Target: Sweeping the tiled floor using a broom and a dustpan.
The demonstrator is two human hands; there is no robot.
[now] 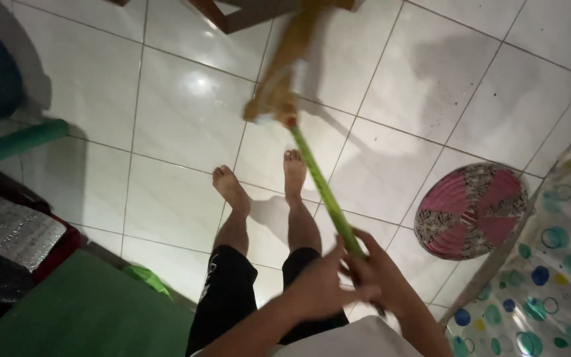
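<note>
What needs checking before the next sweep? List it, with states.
1. Both hands on the broom handle: left hand and right hand grip its near end. Ok.
2. Broom head on the tiled floor: blurred. Cannot tell.
3. Bare feet apart from the head. Ok.
4. Round pink fan lies on the floor, right of the handle. Not ok.
5. Wooden furniture leg close beside the head. Not ok.

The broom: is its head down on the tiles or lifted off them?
Cannot tell for sure. The broom slants forward from both hands, left hand and right hand, on its green handle; its bristle head is motion-blurred over the white tile floor.
</note>
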